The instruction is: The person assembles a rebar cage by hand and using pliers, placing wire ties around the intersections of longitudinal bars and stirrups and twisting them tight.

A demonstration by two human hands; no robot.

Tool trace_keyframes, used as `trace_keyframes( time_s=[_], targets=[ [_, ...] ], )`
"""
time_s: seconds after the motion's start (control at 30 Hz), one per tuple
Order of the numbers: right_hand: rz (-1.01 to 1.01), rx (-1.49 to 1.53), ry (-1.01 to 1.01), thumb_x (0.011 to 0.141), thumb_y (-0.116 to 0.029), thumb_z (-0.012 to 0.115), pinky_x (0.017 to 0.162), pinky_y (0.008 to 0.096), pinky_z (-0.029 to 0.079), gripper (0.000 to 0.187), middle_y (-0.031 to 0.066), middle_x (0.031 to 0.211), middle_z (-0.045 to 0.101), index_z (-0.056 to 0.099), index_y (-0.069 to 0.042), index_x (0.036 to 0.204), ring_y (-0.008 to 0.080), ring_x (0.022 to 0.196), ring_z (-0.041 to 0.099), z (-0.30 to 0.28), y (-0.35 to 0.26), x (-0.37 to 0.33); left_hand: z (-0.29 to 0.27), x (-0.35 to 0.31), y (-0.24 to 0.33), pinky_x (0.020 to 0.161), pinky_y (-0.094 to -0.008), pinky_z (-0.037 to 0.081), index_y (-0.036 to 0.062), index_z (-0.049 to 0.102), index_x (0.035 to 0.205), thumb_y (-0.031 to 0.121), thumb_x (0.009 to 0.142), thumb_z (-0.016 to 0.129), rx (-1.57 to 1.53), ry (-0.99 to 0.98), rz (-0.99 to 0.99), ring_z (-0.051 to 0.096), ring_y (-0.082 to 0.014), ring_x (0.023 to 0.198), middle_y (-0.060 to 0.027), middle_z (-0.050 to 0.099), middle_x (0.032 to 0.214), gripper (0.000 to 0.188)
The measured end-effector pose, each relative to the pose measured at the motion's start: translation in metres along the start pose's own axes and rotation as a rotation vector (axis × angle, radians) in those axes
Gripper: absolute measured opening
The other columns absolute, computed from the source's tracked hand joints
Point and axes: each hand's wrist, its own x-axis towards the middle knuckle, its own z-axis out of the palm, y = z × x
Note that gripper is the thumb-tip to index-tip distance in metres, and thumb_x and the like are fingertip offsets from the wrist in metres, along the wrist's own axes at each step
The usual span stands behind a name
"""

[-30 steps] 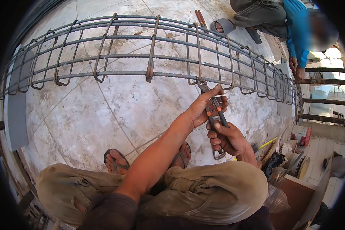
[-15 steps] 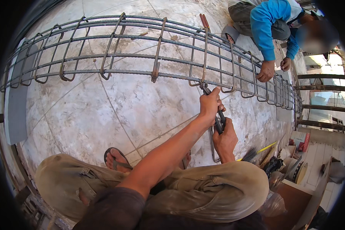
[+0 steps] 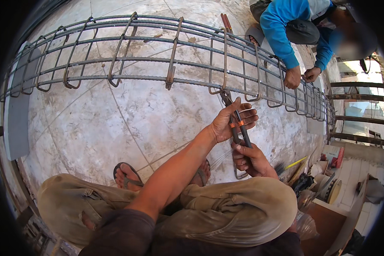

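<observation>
Rebar cage (image 3: 171,69): spans the view ahead of the hands; probably heavy and stiff, rough to the palm, best held by its long bars.
Pincers (image 3: 242,123): slant between the hands, head at the cage's near bar; likely light enough to swing, rigid but hinged, surest by the dark handles below the orange bands.
Left hand (image 3: 223,122): grip loosely open, thumb side against the pincers, fingers extended past the handles.
Right hand (image 3: 253,158): grip curled about the handle ends; cannot tell how tightly.

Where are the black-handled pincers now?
In the head view, the pincers are right of centre, across the left hand, handle ends at the right hand, tip by the rebar cage.
</observation>
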Motion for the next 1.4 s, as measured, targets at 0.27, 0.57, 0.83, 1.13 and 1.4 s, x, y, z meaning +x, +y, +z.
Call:
trace_keyframes(
  time_s=[0.27,0.57,0.83,1.13,1.4],
  targets=[
    [-0.275,-0.792,0.55,0.089,-0.014,0.075,0.06,0.0323,0.047,0.041,0.006,0.098,0.063,0.059,-0.009,0.126,0.0193,0.083,0.065,0.02,0.004,-0.001,0.001,0.014,-0.007,0.071,-0.0379,0.051,0.0235,0.043,0.061,0.044,0.098,0.071,-0.006,0.076,0.002,0.046,-0.0144,0.049,0.0061,0.04,0.052,0.051],
    [-0.852,-2.13,1.007,0.073,-0.009,0.08,0.084,0.046,0.045,0.053,0.0084,0.102,0.066,0.064,-0.01,0.123,0.0304,0.098,0.063,0.041,-0.093,-0.041,0.074,0.047,-0.011,0.071,-0.0388,0.052,0.02,0.042,0.068,0.034,0.101,0.065,-0.618,0.178,0.275,0.046,-0.0171,0.055,0.0031,0.041,0.058,0.042],
    [-0.808,-2.241,0.781,0.076,-0.008,0.075,0.074,0.0486,0.052,0.032,0.0152,0.089,0.067,0.063,-0.007,0.106,0.0368,0.087,0.069,0.047,-0.147,-0.035,0.093,0.057,0.004,0.071,-0.0395,0.053,0.0189,0.041,0.068,0.029,0.103,0.059,-0.763,0.27,0.291,0.046,-0.0171,0.054,0.0029,0.04,0.058,0.041],
    [-0.426,-1.427,0.846,0.083,-0.026,0.082,0.066,0.0466,0.051,0.036,0.0193,0.075,0.068,0.066,-0.001,0.104,0.0355,0.071,0.069,0.02,-0.051,-0.026,0.037,0.029,-0.028,0.075,-0.0355,0.052,0.0184,0.053,0.081,0.052,0.097,0.072,-0.176,0.172,0.264,0.053,-0.0148,0.063,0.0033,0.051,0.065,0.042],
    [-0.346,-0.682,0.553,0.089,-0.024,0.084,0.057,0.0264,0.038,0.029,-0.0036,0.075,0.059,0.069,-0.002,0.101,0.0065,0.063,0.048,0.014,0.002,0.006,-0.029,0.013,-0.006,0.099,-0.0431,0.058,0.0142,0.065,0.123,0.06,0.087,0.08,-0.081,-0.27,0.045,0.07,-0.0286,0.116,-0.011,0.072,0.124,0.06]
  ],
)
